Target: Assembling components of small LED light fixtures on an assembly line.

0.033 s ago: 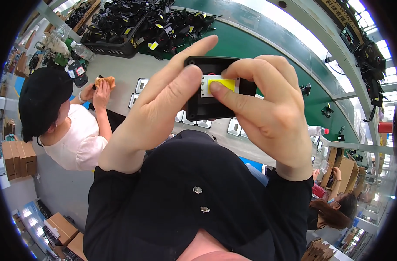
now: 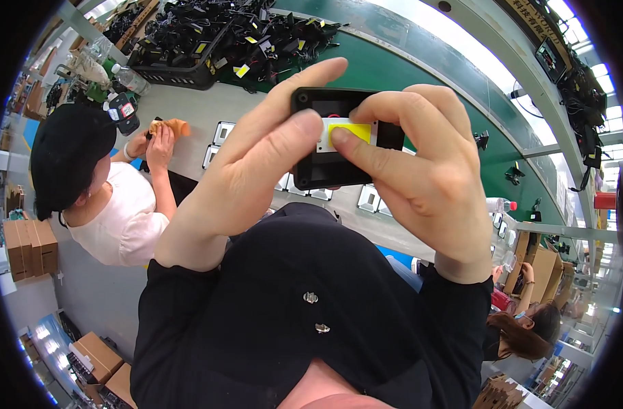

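Black plastic walls of an open rectangular housing frame a small white plate bearing a yellow rectangle, all held up above the grey bench. The left hand grips the housing at its left edge, thumb lapping over the rim toward the plate's left side and index finger stretched past the upper left corner. The right hand is closed narrow on the plate: its thumb lies on the yellow face, its bent index finger at the upper edge. A dark strip of housing floor shows between the plate's lower edge and the lower wall; above the plate, the gap is narrower, with a bit of red wire in it.

Beyond the housing, the green mat leaves room toward the far edge. Pale square units sit below the housing in view, near the bench's close edge. A black basket stands well apart, upper left; a co-worker is on the left with an orange cloth.
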Demonstrator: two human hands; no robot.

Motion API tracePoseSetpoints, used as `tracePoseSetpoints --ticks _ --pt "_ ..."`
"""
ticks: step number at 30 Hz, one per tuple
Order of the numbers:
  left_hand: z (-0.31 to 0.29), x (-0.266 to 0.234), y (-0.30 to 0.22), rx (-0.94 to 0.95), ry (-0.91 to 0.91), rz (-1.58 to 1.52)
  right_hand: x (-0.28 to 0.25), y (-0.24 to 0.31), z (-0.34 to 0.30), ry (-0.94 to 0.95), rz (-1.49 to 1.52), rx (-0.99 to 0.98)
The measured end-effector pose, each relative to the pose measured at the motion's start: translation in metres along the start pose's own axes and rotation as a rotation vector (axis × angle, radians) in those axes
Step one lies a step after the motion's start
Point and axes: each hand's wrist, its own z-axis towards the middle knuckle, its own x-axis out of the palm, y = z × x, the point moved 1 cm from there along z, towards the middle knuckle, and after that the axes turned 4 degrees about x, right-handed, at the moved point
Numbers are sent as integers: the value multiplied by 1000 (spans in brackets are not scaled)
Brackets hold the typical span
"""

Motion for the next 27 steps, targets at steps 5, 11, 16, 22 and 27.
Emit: tracePoseSetpoints --ticks 5,11,16,22,27 --pt "-4 9 -6 -17 72 -32 -9 -1 0 47 34 -22" --pt "1 5 7 174 45 167 -10 -2 -4 84 149 91" --pt "1 17 4 201 -28 216 12 -18 -27 -343 761 524" --pt "7 19 6 462 64 394 31 -12 -24 -170 1140 701" --pt "20 11 14 583 19 430 37 -15 -18 -217 1113 704"
